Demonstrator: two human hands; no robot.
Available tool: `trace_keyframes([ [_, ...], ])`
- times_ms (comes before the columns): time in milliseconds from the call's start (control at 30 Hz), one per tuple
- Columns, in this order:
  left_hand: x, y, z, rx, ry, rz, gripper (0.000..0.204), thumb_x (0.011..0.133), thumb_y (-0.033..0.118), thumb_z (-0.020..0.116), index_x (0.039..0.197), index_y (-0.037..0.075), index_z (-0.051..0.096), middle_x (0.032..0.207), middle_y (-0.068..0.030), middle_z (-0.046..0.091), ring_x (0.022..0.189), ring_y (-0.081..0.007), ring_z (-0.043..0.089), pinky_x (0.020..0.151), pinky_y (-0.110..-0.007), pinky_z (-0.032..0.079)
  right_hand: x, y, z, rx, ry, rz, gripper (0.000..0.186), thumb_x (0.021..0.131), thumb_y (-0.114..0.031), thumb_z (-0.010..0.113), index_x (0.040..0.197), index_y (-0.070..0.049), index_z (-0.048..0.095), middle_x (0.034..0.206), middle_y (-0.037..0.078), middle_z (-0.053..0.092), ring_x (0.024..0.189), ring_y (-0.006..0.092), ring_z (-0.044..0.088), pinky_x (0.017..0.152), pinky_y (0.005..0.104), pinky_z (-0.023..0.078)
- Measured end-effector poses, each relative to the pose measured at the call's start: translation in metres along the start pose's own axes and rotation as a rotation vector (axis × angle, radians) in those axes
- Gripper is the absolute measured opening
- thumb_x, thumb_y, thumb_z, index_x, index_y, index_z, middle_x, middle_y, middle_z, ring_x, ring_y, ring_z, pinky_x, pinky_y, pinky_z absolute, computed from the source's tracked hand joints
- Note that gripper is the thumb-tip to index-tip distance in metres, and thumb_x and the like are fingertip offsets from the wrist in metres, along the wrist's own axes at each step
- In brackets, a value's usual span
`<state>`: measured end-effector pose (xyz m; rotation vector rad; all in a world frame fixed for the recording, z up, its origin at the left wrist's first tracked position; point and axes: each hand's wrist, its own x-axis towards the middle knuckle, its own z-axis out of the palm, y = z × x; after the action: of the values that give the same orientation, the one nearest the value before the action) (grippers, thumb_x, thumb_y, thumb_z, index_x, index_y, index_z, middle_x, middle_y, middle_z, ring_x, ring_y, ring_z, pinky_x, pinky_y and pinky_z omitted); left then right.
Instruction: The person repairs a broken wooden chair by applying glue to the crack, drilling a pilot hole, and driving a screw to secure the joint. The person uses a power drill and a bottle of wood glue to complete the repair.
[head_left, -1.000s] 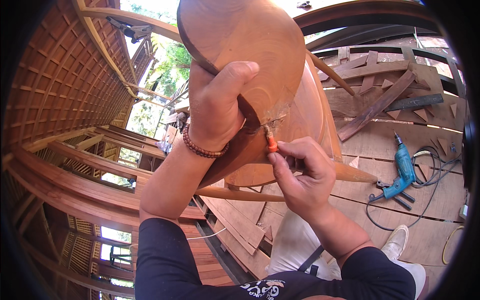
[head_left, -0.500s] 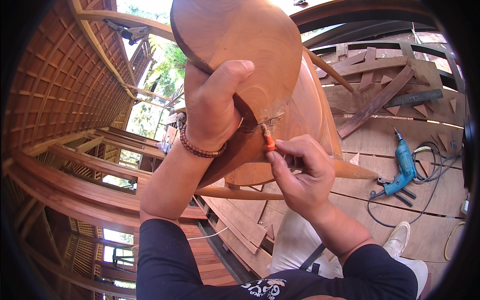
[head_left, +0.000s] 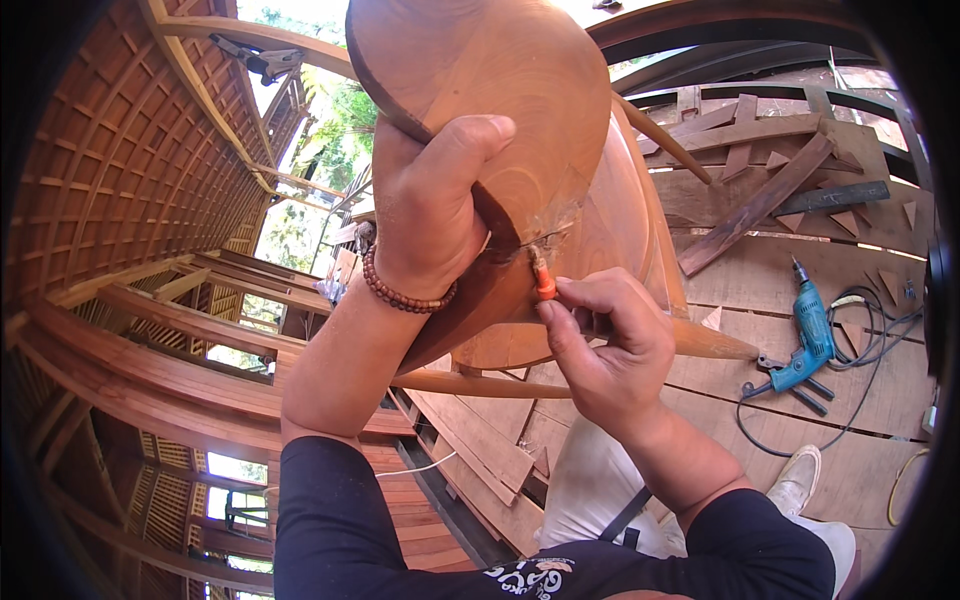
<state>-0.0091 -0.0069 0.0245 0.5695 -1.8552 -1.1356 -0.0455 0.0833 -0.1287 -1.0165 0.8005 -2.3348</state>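
A wooden chair, its curved brown backrest (head_left: 500,90) turned up toward me, fills the middle of the view. My left hand (head_left: 430,215) is closed round the edge of this backrest, thumb lying over its face. Between the thumb and fingers of my right hand (head_left: 615,330) is a small orange applicator (head_left: 544,282); its exact kind is hard to make out. Its brownish tip touches the wood at a joint, where a dark crack and a pale, shiny smear (head_left: 550,228) show. The fingers behind the backrest are hidden.
On the plank floor at right lies a blue power drill (head_left: 808,335) with a coiled black cord. Beyond it are loose wooden offcuts (head_left: 760,200) and a dark bar (head_left: 832,197). A chair leg (head_left: 715,340) juts toward the drill. Stacked beams (head_left: 180,350) stand at left.
The backrest and both hands have shifted very slightly right in the view. My grips are the same, and the orange applicator's tip remains at the joint.
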Motion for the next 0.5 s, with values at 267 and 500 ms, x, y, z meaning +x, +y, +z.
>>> trace_keyframes([
  [267,-0.0014,0.0032,0.0027,-0.012,-0.008,-0.008,0.027,0.08,0.0,0.061,0.107,-0.005,0.06,0.099,-0.0097,0.066,0.089,-0.0174,0.066,0.079,-0.03,0.053,0.0001,-0.0009,0.0004,0.006,-0.001,-0.001,0.017,0.078,0.006,0.073,0.093,0.004,0.067,0.078,0.009,0.064,0.068,0.0158,0.064,0.058,0.0264,0.052],
  [500,-0.001,-0.0001,-0.0024,0.055,-0.056,0.031,0.023,0.081,0.001,0.06,0.104,-0.004,0.062,0.097,-0.0073,0.066,0.087,-0.0148,0.065,0.079,-0.028,0.052,-0.003,0.0023,-0.0015,-0.032,0.003,-0.007,0.015,0.079,0.003,0.073,0.093,0.002,0.066,0.077,0.009,0.063,0.064,0.0149,0.061,0.056,0.0257,0.049],
])
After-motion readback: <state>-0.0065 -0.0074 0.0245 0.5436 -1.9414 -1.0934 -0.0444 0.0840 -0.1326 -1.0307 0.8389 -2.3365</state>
